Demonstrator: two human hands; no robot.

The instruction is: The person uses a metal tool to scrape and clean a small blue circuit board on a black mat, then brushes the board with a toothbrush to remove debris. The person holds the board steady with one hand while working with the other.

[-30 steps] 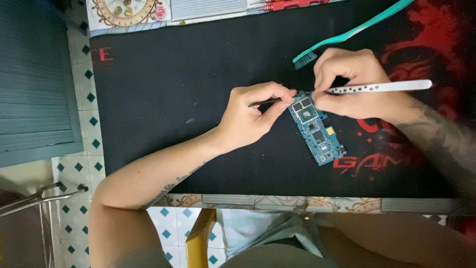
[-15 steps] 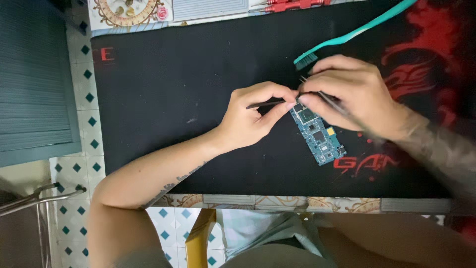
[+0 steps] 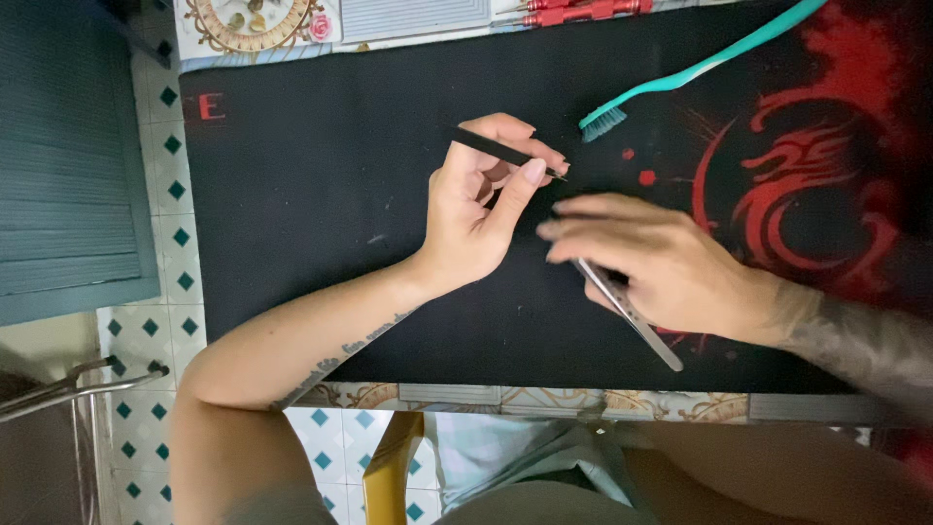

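My left hand [image 3: 476, 219] is raised a little over the black desk mat [image 3: 321, 194] and pinches a thin black pointed tool [image 3: 501, 151] between thumb and fingers, tip pointing right. My right hand [image 3: 661, 267] is blurred and lies palm down just right of it, fingers stretched towards the left hand. Silver tweezers [image 3: 632, 316] run under its palm and stick out towards the mat's front edge. The blue circuit board is hidden, probably under my right hand.
A teal toothbrush [image 3: 700, 68] lies at the back right of the mat, bristles towards my hands. A red tool [image 3: 583, 12] and a patterned box [image 3: 253, 15] sit beyond the mat. A blue cabinet [image 3: 68, 156] stands at the left, a yellow stool [image 3: 389, 467] below.
My left hand lifted the black tool off the board and drew back. My right hand swung down over the board, turning the tweezers towards the front edge.
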